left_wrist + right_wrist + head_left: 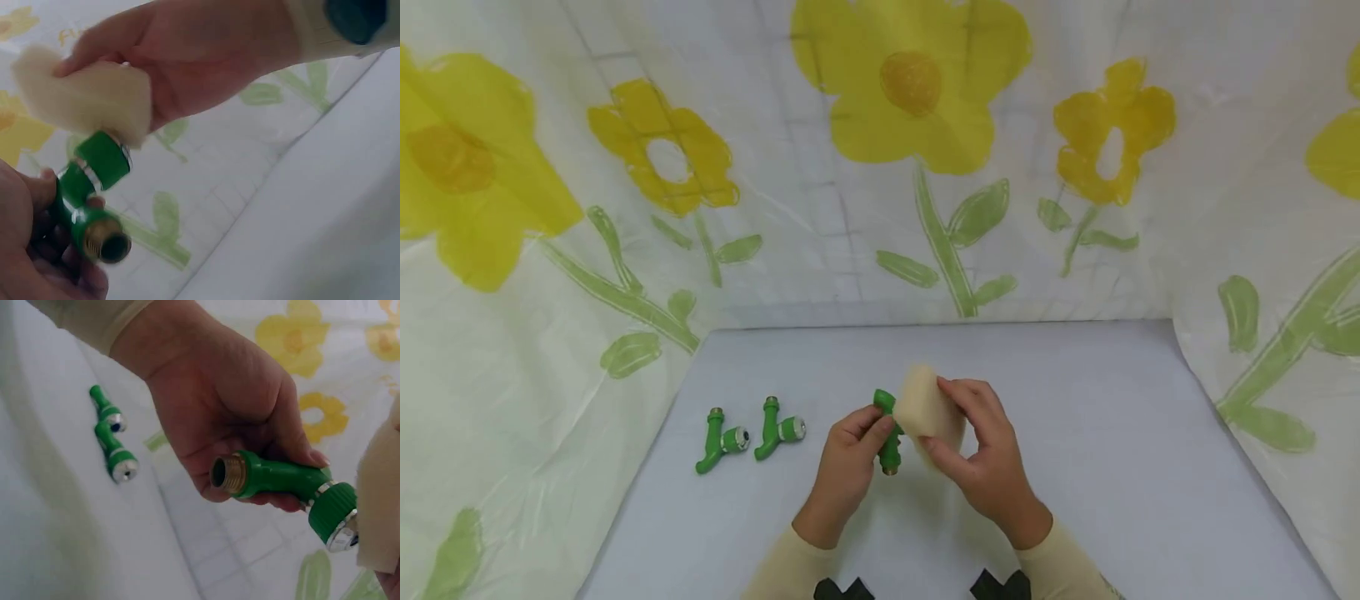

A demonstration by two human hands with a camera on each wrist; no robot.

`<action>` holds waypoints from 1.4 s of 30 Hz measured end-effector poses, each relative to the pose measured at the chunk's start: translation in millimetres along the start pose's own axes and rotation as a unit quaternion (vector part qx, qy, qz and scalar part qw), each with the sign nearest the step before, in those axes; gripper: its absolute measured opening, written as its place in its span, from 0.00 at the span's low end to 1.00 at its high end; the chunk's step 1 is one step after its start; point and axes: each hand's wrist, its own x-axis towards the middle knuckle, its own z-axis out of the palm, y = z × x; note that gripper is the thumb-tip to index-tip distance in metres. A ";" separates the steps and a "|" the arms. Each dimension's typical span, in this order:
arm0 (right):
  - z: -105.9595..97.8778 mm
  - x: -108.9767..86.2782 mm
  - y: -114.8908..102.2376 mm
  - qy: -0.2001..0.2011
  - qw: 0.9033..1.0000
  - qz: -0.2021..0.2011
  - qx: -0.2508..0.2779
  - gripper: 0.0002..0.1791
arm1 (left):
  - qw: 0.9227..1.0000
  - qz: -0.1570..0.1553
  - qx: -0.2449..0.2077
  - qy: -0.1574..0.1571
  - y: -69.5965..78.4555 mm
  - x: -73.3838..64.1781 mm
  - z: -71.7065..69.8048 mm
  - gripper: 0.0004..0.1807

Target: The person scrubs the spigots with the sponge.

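Note:
My left hand (841, 471) grips a green tap (890, 455) by its body, thumb on the near side. A brass threaded end (229, 474) of this tap points away from the hand in the right wrist view. In my right hand (997, 458) is a cream-coloured sponge (923, 404), held between thumb and fingers. The sponge meets the tap's ribbed green knob (103, 160) in the left wrist view, partly covering its silver end. Both hands are above the table, near its middle.
Two more green taps (711, 444) (772, 428) with silver-ended knobs lie side by side on the white table (1112, 467), left of the hands. A flower-printed sheet (820, 250) hangs behind the table and along both sides.

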 end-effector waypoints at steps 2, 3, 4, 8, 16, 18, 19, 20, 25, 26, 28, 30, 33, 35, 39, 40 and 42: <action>-0.4 0.8 -1.8 0.011 1.000 0.014 -0.011 0.37 | 1.000 -0.002 -0.002 -0.009 -0.4 -2.6 0.4 0.15; -0.5 -0.4 -2.5 0.018 0.999 0.026 -0.020 0.37 | 1.000 -0.004 -0.008 -0.008 0.0 -3.7 0.1 0.15; -0.5 -2.2 -3.8 0.023 0.999 0.039 -0.023 0.37 | 1.000 -0.006 -0.015 -0.003 1.0 -4.5 -0.4 0.16; 2.5 -11.4 -10.7 0.006 0.998 0.055 -0.037 0.38 | 0.995 -0.023 -0.076 0.053 4.3 -5.4 -3.4 0.20; 5.4 -7.9 -12.3 0.019 0.999 0.018 -0.030 0.39 | 0.994 -0.044 -0.096 0.037 2.5 -11.8 -1.3 0.17; 6.2 -11.3 -10.0 0.024 0.999 0.034 -0.022 0.39 | 0.994 -0.041 -0.093 0.041 3.3 -14.1 -2.2 0.18; 7.1 -14.0 -9.8 0.020 0.999 0.039 -0.021 0.39 | 0.993 -0.040 -0.098 0.051 3.4 -15.0 -2.9 0.18; 8.5 -16.6 -10.3 0.013 0.999 0.040 -0.022 0.39 | 0.992 -0.042 -0.103 0.062 3.2 -15.4 -3.8 0.19; 12.7 -15.9 -12.2 -0.010 0.999 0.008 -0.032 0.40 | 0.991 -0.040 -0.110 0.068 2.1 -15.3 -6.9 0.17; 12.4 -12.4 -11.3 -0.006 1.000 0.010 -0.029 0.40 | 0.992 -0.036 -0.101 0.059 2.4 -15.2 -7.5 0.16; 10.8 -6.3 -8.2 0.005 0.999 0.031 -0.019 0.38 | 0.995 -0.028 -0.080 0.045 3.7 -15.3 -8.8 0.14; 10.4 -4.7 -5.3 0.008 0.998 0.065 -0.006 0.36 | 0.997 -0.026 -0.059 0.049 5.7 -15.0 -10.7 0.14; 14.2 -10.4 -4.0 -0.011 0.996 0.085 -0.013 0.36 | 0.994 -0.034 -0.046 0.089 7.5 -11.5 -14.2 0.15; 16.8 -12.7 -4.1 -0.024 0.997 0.077 -0.019 0.36 | 0.993 -0.039 -0.046 0.103 8.0 -7.4 -16.3 0.16; 11.6 -0.4 -1.9 0.001 0.998 0.062 0.006 0.36 | 0.998 -0.027 -0.023 0.048 6.8 1.5 -19.4 0.14; 7.9 3.9 -0.6 0.015 0.998 0.067 0.011 0.36 | 0.999 -0.023 -0.011 0.030 7.1 3.4 -19.8 0.13; 1.2 9.7 2.8 0.041 0.996 0.082 0.022 0.35 | 1.000 -0.016 0.019 0.016 6.6 8.1 -21.7 0.14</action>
